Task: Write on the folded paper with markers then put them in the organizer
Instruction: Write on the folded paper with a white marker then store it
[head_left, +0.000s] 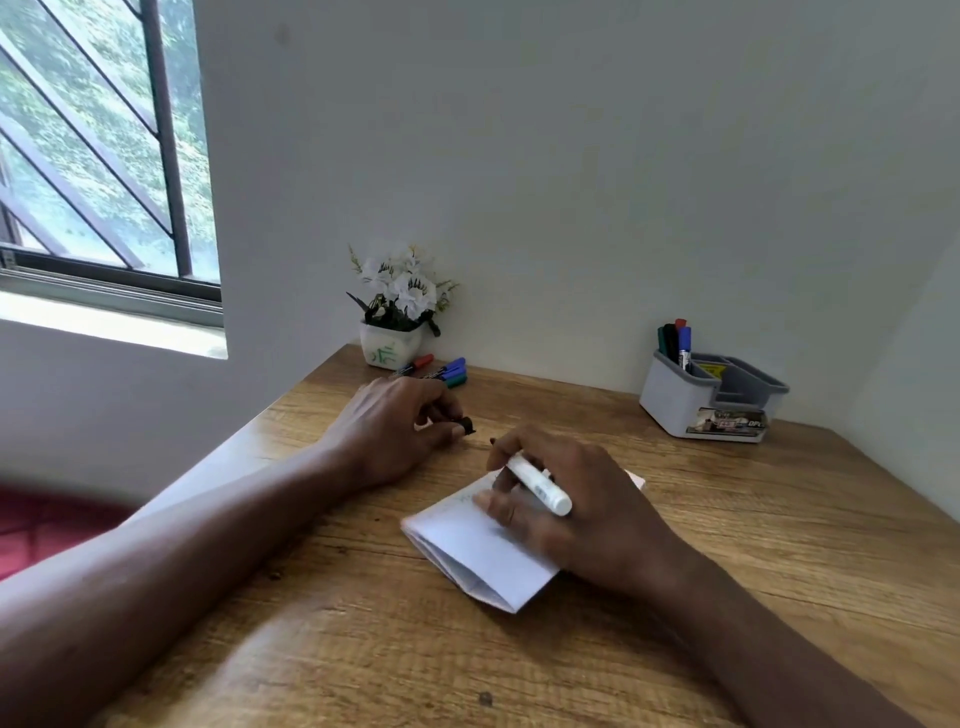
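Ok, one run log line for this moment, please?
left hand holds black cap | right hand holds white marker over folded paper | marker uncapped

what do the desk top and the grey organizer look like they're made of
The desk top: wood or a wood-look laminate, matte; brown grain streaks and dark knots run across it, which one is unclear. The organizer: likely moulded plastic, smooth light grey with a soft sheen; rounded corners, thin darker grey dividers.
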